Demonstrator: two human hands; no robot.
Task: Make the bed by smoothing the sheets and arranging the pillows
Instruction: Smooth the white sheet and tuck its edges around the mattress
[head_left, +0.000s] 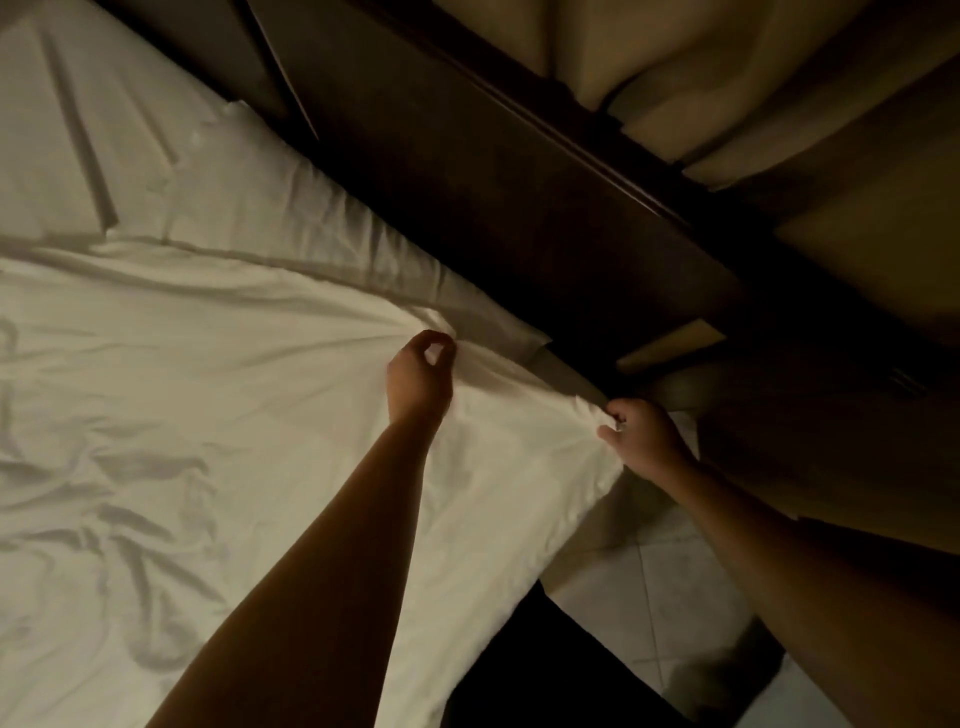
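no readable text, labels, brands, numbers or signs show anywhere.

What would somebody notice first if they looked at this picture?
The big white sheet fills the left and middle, rumpled with creases at the lower left. Two bare hands hold it near the middle: the left hand pinches a bunch of it on top of the bed, and the right hand grips its edge at the bed's corner. A dark wooden board runs slantwise behind them.
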